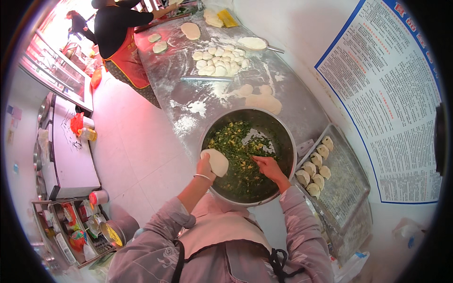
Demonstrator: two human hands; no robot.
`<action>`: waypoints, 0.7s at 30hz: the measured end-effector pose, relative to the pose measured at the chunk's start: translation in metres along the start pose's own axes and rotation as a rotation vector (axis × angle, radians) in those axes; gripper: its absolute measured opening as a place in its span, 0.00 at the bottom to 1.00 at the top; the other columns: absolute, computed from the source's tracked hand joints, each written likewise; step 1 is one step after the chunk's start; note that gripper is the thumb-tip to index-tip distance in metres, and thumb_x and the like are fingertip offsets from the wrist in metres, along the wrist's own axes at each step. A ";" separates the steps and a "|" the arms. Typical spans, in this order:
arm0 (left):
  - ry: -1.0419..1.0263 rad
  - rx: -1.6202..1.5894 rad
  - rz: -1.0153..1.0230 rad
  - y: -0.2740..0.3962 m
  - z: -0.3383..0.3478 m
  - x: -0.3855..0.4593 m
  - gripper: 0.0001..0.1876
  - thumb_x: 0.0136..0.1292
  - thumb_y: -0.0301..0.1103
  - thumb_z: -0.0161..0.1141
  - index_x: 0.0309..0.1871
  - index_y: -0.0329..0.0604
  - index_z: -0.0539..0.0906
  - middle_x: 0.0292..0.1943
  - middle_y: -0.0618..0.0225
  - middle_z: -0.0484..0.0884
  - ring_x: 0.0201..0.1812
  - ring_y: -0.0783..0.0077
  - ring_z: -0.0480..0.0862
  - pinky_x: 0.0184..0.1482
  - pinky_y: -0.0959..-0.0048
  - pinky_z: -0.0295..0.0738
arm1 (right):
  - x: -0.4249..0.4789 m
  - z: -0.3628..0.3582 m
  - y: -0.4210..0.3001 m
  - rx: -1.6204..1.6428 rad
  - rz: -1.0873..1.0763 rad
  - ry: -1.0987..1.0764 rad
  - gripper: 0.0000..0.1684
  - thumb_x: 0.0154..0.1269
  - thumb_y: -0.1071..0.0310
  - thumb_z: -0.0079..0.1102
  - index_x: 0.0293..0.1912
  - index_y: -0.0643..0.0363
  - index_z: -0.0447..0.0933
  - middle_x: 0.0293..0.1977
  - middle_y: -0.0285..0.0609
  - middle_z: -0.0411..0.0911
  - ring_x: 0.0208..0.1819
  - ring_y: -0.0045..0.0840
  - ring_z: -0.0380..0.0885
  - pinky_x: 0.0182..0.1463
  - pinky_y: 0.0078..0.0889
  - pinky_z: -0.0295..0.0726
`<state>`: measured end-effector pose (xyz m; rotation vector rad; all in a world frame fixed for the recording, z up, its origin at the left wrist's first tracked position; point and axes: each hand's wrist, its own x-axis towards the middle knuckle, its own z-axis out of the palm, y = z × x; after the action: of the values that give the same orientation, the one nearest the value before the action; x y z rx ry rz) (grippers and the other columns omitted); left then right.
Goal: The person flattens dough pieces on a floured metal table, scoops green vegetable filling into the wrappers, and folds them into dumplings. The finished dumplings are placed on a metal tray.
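My left hand [206, 167] grips a flat round dough wrapper [219, 163] by its left edge, over the near left rim of a large steel bowl [291, 141]. Inside the bowl lies a filling [231, 148] of chopped greens with yellow bits that look like egg. My right hand [270, 169] reaches over the bowl's right side. Its fingertips are at the filling, and whether they hold a thin tool cannot be made out. Beyond the bowl, rolled dough wrappers [263, 103] lie on the floured metal table [300, 95].
Filled dumplings [316, 161] sit on a perforated metal tray [345, 187] at right. Farther up the table are a rolling pin [207, 79], a pile of dough pieces [221, 62] and a scoop of flour [252, 43]. A person in a red apron [131, 56] works at the far left side.
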<state>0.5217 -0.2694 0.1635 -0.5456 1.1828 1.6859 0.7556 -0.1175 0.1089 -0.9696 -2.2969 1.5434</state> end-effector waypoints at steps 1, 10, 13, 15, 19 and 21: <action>0.040 -0.020 0.008 -0.011 -0.002 -0.002 0.23 0.78 0.41 0.47 0.69 0.38 0.66 0.63 0.52 0.76 0.61 0.48 0.79 0.62 0.43 0.75 | -0.004 -0.004 -0.013 0.133 0.161 -0.092 0.22 0.72 0.71 0.53 0.64 0.53 0.77 0.30 0.43 0.81 0.29 0.28 0.78 0.36 0.33 0.77; -0.211 -0.243 -0.006 -0.054 0.028 0.000 0.23 0.80 0.49 0.32 0.64 0.46 0.70 0.61 0.56 0.76 0.60 0.48 0.78 0.62 0.43 0.74 | -0.080 0.020 -0.068 -0.155 -0.232 0.271 0.25 0.71 0.74 0.54 0.66 0.50 0.75 0.29 0.41 0.79 0.25 0.26 0.75 0.30 0.28 0.75; -0.363 -0.247 -0.038 -0.068 0.019 0.025 0.18 0.79 0.48 0.34 0.56 0.52 0.72 0.56 0.58 0.78 0.56 0.48 0.80 0.58 0.41 0.76 | -0.102 0.026 -0.089 -0.432 -0.224 0.311 0.30 0.66 0.76 0.55 0.66 0.44 0.75 0.27 0.45 0.75 0.28 0.38 0.78 0.30 0.36 0.77; -0.295 -0.247 -0.094 -0.070 0.029 0.011 0.16 0.78 0.47 0.36 0.52 0.53 0.73 0.53 0.59 0.79 0.53 0.49 0.81 0.55 0.41 0.78 | -0.114 0.030 -0.093 -0.557 -0.243 0.337 0.33 0.64 0.77 0.55 0.67 0.42 0.75 0.25 0.42 0.71 0.27 0.37 0.76 0.29 0.38 0.76; -0.300 -0.202 -0.132 -0.077 0.023 0.007 0.16 0.71 0.46 0.46 0.48 0.50 0.80 0.47 0.61 0.84 0.50 0.53 0.82 0.55 0.45 0.76 | -0.123 0.020 -0.100 -0.595 -0.289 0.347 0.38 0.57 0.79 0.55 0.66 0.39 0.76 0.25 0.39 0.68 0.25 0.36 0.75 0.28 0.40 0.75; -0.379 -0.219 -0.125 -0.076 0.016 0.006 0.15 0.72 0.46 0.46 0.48 0.50 0.79 0.47 0.62 0.84 0.49 0.55 0.83 0.52 0.48 0.79 | -0.122 0.011 -0.106 -0.593 -0.327 0.340 0.39 0.55 0.79 0.54 0.65 0.38 0.76 0.25 0.37 0.68 0.25 0.34 0.74 0.27 0.39 0.75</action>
<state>0.5886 -0.2478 0.1310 -0.3987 0.6848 1.7267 0.8003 -0.2268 0.2204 -0.8270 -2.5255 0.5254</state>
